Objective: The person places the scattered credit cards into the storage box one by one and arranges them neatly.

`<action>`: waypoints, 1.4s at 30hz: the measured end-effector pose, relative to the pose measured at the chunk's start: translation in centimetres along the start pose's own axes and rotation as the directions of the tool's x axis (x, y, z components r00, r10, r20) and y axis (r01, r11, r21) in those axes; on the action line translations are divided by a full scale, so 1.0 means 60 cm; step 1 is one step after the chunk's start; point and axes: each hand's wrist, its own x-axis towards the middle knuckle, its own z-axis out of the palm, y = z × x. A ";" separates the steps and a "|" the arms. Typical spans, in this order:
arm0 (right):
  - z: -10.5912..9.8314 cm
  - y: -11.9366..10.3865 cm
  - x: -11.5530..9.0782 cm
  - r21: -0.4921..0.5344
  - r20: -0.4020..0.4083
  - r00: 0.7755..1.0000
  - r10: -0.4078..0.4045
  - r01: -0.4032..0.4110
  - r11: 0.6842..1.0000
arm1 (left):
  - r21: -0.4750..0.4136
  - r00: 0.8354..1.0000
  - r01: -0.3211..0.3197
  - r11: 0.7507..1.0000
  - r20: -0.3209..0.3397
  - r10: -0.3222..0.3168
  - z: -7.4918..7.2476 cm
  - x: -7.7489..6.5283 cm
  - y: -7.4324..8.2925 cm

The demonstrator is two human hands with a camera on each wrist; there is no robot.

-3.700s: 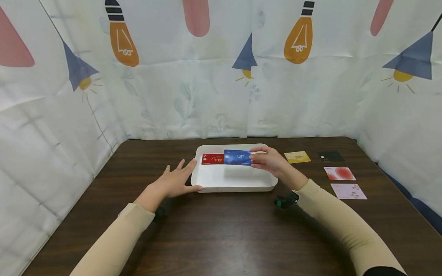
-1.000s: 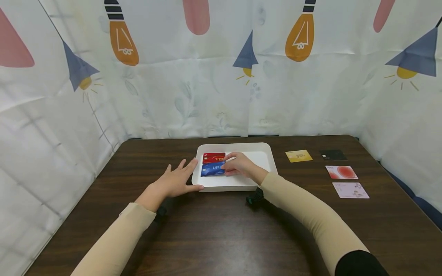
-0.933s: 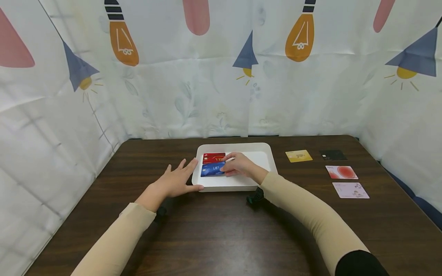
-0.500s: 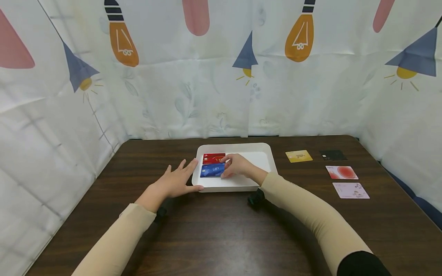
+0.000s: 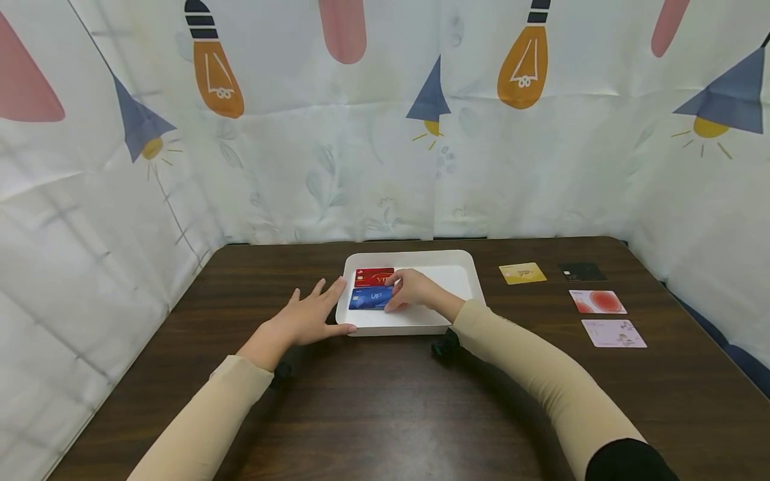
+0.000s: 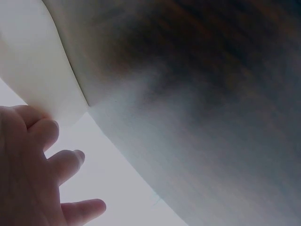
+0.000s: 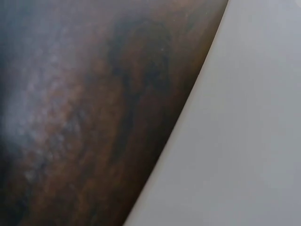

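A dark wooden table [image 5: 373,414] stands before a printed white curtain [image 5: 361,167]. The right hand [image 5: 416,291] bends its fingers at the blue card's [image 5: 367,299] right end; whether it grips, I cannot tell. The left hand [image 5: 301,319], fingers spread, touches the white tray [image 5: 397,330]. There, the blue card lies just nearer than the red card [image 5: 368,276].

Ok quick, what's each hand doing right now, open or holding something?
Left hand: open, touching the white tray.
Right hand: curled at the blue card; can't tell whether it's gripping it.
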 end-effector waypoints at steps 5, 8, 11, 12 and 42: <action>0.002 0.002 0.004 -0.111 -0.002 1.000 -0.021 0.021 0.994 | 0.003 1.000 -0.007 1.000 -0.006 0.007 0.001 0.000 -0.001; 0.004 0.002 0.005 -0.171 0.003 1.000 -0.029 0.030 0.985 | 0.005 1.000 -0.009 1.000 -0.009 0.009 0.001 0.000 -0.001; 0.006 0.000 0.004 -0.200 0.014 0.999 -0.035 0.037 0.979 | 0.000 1.000 -0.010 1.000 -0.007 0.010 0.001 -0.001 -0.001; 0.007 -0.001 0.004 -0.206 0.016 0.999 -0.034 0.036 0.978 | -0.002 1.000 -0.009 1.000 -0.006 0.009 0.001 -0.001 -0.001; 0.003 -0.001 0.003 -0.194 -0.001 0.999 -0.035 0.034 0.980 | -0.005 1.000 0.006 1.000 0.000 -0.006 0.000 -0.001 -0.002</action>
